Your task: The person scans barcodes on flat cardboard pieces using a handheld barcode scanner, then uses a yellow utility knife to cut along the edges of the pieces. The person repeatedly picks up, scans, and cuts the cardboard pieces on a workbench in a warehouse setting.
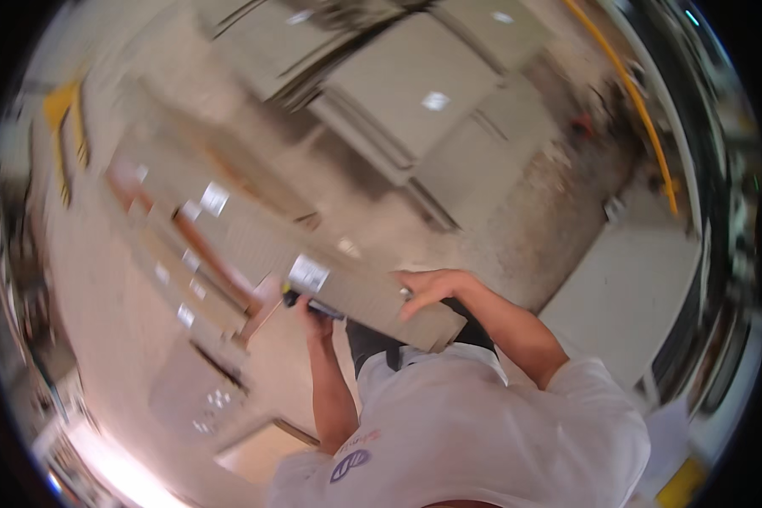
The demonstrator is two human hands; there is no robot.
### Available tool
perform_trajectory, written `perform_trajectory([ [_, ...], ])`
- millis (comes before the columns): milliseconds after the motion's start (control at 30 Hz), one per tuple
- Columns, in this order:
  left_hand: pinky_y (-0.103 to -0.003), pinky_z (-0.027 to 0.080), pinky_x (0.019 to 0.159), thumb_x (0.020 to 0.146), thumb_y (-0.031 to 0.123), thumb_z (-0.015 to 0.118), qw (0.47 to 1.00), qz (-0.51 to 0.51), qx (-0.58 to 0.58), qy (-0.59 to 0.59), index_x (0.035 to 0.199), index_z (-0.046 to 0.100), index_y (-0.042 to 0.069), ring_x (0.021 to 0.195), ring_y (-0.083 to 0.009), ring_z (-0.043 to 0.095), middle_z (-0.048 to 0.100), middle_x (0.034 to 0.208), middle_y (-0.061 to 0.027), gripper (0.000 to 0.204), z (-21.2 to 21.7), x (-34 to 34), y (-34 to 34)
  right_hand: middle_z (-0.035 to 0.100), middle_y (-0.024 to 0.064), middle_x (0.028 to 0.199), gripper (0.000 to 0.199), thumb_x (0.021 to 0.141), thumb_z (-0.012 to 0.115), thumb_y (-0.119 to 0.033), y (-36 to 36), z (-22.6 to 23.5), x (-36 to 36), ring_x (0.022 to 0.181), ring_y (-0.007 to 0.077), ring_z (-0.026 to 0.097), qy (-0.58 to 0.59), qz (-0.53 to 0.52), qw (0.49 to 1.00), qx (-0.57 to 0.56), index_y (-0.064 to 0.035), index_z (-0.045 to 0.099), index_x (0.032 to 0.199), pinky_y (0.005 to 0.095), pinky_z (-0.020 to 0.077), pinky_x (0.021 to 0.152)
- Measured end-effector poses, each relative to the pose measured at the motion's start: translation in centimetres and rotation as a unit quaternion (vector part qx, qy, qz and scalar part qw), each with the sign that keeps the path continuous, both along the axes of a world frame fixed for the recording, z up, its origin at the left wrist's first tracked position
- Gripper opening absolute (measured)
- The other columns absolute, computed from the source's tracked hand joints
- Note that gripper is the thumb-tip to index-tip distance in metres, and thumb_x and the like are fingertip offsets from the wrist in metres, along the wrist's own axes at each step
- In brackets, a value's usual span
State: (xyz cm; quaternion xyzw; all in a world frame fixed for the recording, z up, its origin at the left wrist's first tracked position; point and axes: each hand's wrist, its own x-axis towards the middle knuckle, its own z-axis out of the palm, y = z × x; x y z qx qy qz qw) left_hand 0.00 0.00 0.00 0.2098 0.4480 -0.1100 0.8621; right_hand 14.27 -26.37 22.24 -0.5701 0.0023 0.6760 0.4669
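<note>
My left hand (pixel 313 322) is closed around a dark handheld tool with a yellow-green end (pixel 289 295); blur hides its exact kind. Just beyond it lies a white label (pixel 308 273) on a long grey-brown board (pixel 368 295), whose near end reaches my waist. Over the right side of that board, my right hand (pixel 436 286) has its thumb and fingers apart, holding nothing. Whether its fingertips touch the surface, I cannot tell.
Stacked grey panels (pixel 415 72) with white labels stand ahead. More labelled boards (pixel 190 271) lie left. A yellow pallet jack (pixel 59 106) stands far left. At right are a light grey flat surface (pixel 631 288) and a bent yellow bar (pixel 631 89). The picture is motion-blurred.
</note>
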Motion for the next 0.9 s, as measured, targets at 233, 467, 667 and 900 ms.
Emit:
perform_trajectory([
  [233, -0.045, 0.053, 0.103, 0.104, 0.04, 0.044, 0.976, -0.045, 0.075, -0.199, 0.146, 0.053, 0.009, 0.124, -0.0261, 0.062, 0.063, 0.138, -0.0084, 0.052, 3.7, 7.3, -0.8, 0.045, 0.0257, 0.152, 0.113, 0.072, 0.085, -0.052, -5.7, -7.7, -2.7, 0.14, 0.0369, 0.048, -0.207, -0.011, 0.978, 0.013, 0.0075, 0.034, 0.154, 0.0411, 0.0414, 0.115],
  [467, -0.044, 0.053, 0.102, 0.107, 0.04, 0.041, 0.943, -0.124, 0.1, -0.293, 0.144, 0.054, 0.007, 0.123, -0.0248, 0.061, 0.063, 0.135, -0.0077, 0.052, 5.2, 11.1, -18.8, 0.049, 0.0266, 0.145, 0.102, 0.072, 0.084, -0.05, -24.9, -5.6, -5.3, 0.134, 0.0377, 0.052, -0.265, -0.086, 0.96, 0.039, 0.008, 0.043, 0.146, 0.0438, 0.0452, 0.109],
  [667, -0.047, 0.051, 0.107, 0.103, 0.044, 0.046, 0.941, -0.219, 0.045, -0.254, 0.147, 0.052, 0.006, 0.128, -0.0304, 0.059, 0.06, 0.141, -0.011, 0.059, 12.7, 21.2, -44.6, 0.056, 0.0259, 0.138, 0.096, 0.074, 0.084, -0.049, -45.0, 2.0, -3.8, 0.13, 0.0348, 0.056, -0.296, -0.213, 0.93, -0.039, 0.0038, 0.047, 0.145, 0.0426, 0.0458, 0.108],
  [900, -0.032, 0.06, 0.076, 0.098, 0.032, 0.053, 0.938, -0.239, -0.057, -0.244, 0.126, 0.066, 0.005, 0.088, -0.0173, 0.071, 0.074, 0.113, -0.0068, 0.041, 14.9, 33.9, -75.7, 0.056, 0.0242, 0.143, 0.099, 0.076, 0.083, -0.049, -68.4, 7.8, 2.4, 0.131, 0.0325, 0.055, -0.337, -0.331, 0.874, -0.118, -0.0002, 0.042, 0.151, 0.0385, 0.0433, 0.111],
])
